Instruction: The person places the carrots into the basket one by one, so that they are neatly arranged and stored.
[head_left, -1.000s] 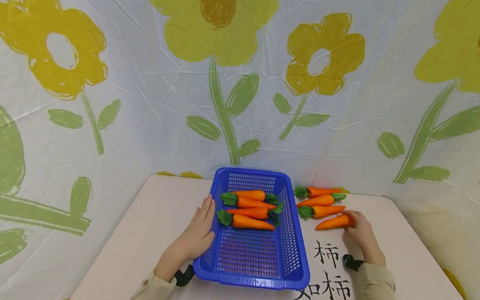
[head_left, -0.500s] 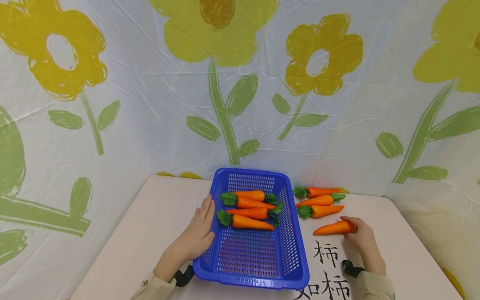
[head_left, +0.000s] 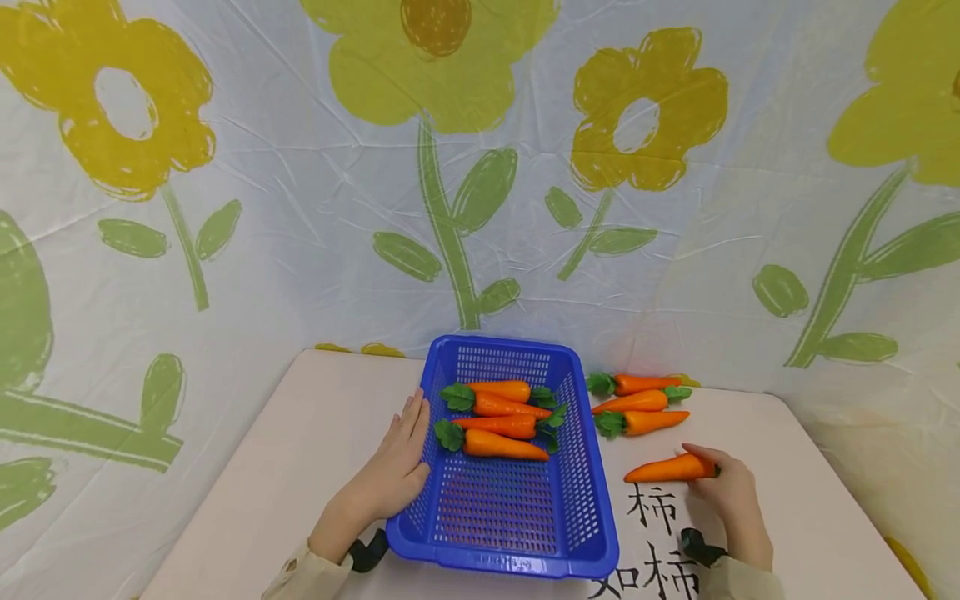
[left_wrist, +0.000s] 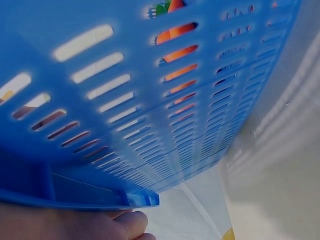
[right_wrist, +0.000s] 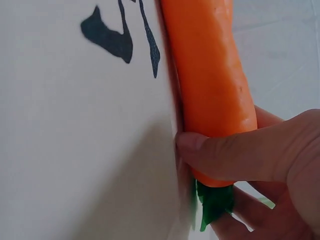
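Note:
My right hand (head_left: 729,485) pinches an orange carrot (head_left: 663,469) by its thick top, thumb on one side and fingers on the other. In the right wrist view the carrot (right_wrist: 210,75) lies along the tabletop, its green leaves (right_wrist: 215,200) partly hidden by the fingers. My left hand (head_left: 393,467) rests with straight fingers against the left side of the blue plastic basket (head_left: 592,467). Through the basket's slots (left_wrist: 180,72) the left wrist view gives glimpses of orange. Inside the basket several leafy carrots (head_left: 506,446) lie crosswise in its far half.
Right of the basket, several more carrots (head_left: 656,422) lie in a column on the pale table (head_left: 277,467). Black written characters (head_left: 652,508) mark the tabletop near the right hand. A flower-printed cloth (head_left: 315,167) stands behind and around the table.
My right hand has drawn the carrot toward the near side of the table, away from the other loose carrots. The left hand and the basket stay in place.

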